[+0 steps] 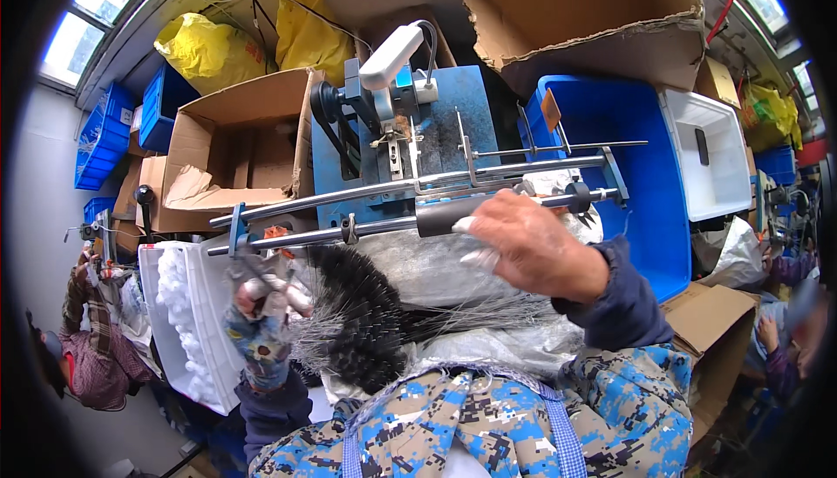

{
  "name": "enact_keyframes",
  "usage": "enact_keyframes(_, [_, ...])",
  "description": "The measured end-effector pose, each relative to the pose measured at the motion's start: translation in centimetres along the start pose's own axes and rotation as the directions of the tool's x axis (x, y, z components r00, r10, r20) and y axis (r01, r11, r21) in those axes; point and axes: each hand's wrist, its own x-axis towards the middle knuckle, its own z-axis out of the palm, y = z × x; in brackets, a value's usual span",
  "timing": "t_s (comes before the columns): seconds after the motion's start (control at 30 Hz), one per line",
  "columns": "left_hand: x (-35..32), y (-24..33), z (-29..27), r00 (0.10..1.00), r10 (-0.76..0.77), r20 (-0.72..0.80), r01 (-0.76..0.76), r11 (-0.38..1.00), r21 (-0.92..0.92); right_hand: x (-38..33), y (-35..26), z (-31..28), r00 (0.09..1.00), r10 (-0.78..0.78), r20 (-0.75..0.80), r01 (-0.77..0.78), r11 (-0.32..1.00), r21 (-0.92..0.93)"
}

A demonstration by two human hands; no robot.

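Observation:
My right hand (527, 247), its fingertips wrapped in white, reaches over a dark grey sleeve (440, 218) on the machine's front rod. Its fingers are stretched and apart, with nothing seen in them. My left hand (270, 290), in a patterned sleeve cover, is smeared by motion below the left end of the rods, and its grip does not show. Beside it, a thick bundle of thin wires with black bristles (357, 312) lies over my lap on whitish sheeting (514, 330). The machine (436, 112) has a blue base plate and two long steel rods (392, 225).
A white bin (196, 321) with fluffy white pieces stands left. Cardboard boxes (240, 142) and yellow bags (214, 51) sit behind. To the right are a large blue tub (649, 225) and a white tray (711, 155). Other people (96, 347) work at both sides.

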Motion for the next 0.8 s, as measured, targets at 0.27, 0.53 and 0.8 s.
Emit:
enact_keyframes(0.27, [0.7,-0.1,5.1,0.841,-0.132,0.524,-0.094,0.919,0.382,3.1,-5.1,3.1,0.935,0.255,-0.245,0.249,0.016,0.968])
enact_keyframes(0.53, [0.2,-7.4,-0.7,0.836,-0.300,0.460,-0.393,0.258,0.883,9.3,6.1,2.6,0.930,0.199,-0.309,-0.310,0.877,-0.368])
enact_keyframes(0.8, [-0.2,-7.7,-0.2,0.911,-0.288,0.297,-0.005,0.711,0.703,10.3,9.2,5.7,0.926,0.267,-0.267,-0.372,0.772,-0.515])
